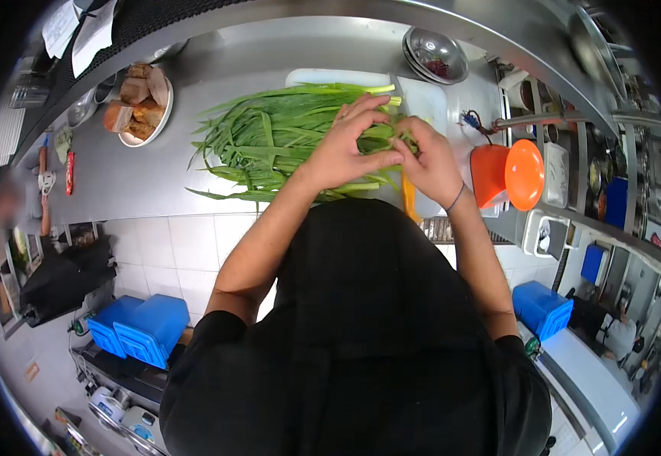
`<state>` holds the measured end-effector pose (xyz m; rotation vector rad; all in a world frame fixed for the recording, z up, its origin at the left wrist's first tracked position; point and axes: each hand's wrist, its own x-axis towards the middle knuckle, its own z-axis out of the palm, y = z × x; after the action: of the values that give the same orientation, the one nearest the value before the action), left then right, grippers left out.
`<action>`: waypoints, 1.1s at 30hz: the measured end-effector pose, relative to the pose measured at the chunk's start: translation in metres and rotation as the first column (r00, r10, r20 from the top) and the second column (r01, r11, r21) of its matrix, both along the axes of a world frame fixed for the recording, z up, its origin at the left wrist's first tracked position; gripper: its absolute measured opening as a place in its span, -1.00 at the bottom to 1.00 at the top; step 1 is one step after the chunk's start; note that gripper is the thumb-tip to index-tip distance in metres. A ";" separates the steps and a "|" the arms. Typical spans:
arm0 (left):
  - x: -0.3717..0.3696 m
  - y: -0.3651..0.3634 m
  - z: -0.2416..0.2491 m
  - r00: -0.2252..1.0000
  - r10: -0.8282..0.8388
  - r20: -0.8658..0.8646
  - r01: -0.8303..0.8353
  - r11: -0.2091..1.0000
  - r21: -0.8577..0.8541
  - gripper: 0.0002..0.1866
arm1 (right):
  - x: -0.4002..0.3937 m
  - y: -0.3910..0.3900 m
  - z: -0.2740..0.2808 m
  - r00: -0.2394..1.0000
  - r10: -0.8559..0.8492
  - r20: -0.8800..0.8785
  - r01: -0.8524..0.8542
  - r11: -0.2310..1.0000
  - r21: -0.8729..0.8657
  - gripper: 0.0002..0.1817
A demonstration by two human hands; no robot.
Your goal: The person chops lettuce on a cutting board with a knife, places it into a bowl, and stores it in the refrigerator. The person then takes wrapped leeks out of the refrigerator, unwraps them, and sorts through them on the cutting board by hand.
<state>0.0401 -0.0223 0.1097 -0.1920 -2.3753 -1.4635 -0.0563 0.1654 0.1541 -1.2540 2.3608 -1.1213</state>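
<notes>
A large heap of long green leafy stalks (pixel 262 137) lies across a white cutting board (pixel 338 77) on the steel counter. My left hand (pixel 351 144) is over the stalk ends, its thumb and fingers closed round some green stems. My right hand (pixel 425 156) meets it from the right, fingers bent onto the same stems. The fingertips of both hands nearly touch. An orange-yellow handle (pixel 408 196) shows just below my right hand, beside a second pale board (pixel 427 102); what it belongs to is partly hidden.
Steel bowls (pixel 437 57) stand at the back right. An orange container (pixel 487 175) and orange bowl (pixel 524 175) are at the right. A white dish of browned food pieces (pixel 148 114) sits at the left, with a red-handled tool (pixel 70 173) beyond. Another person (pixel 618 334) is far right.
</notes>
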 end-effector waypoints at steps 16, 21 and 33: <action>0.066 0.032 0.021 0.956 -0.185 0.228 0.198 0.979 -0.036 -0.72 | 0.103 -0.015 -0.009 0.743 -0.445 0.500 0.599 0.775 -0.201 -0.62; 0.080 0.019 0.025 0.999 -0.001 -0.042 0.002 1.000 0.010 -0.36 | 0.108 -0.001 -0.006 0.543 -0.314 0.778 0.679 0.709 -0.188 -0.54; 0.093 0.002 0.017 0.974 -0.218 0.055 0.195 0.941 0.275 -0.25 | 0.132 -0.017 0.003 0.373 -0.251 0.893 0.601 0.799 -0.026 -0.63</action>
<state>0.1334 -0.0201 0.1268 -0.3252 -2.2437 -1.9095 0.0757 0.1481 0.1573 0.0885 1.6804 -1.8337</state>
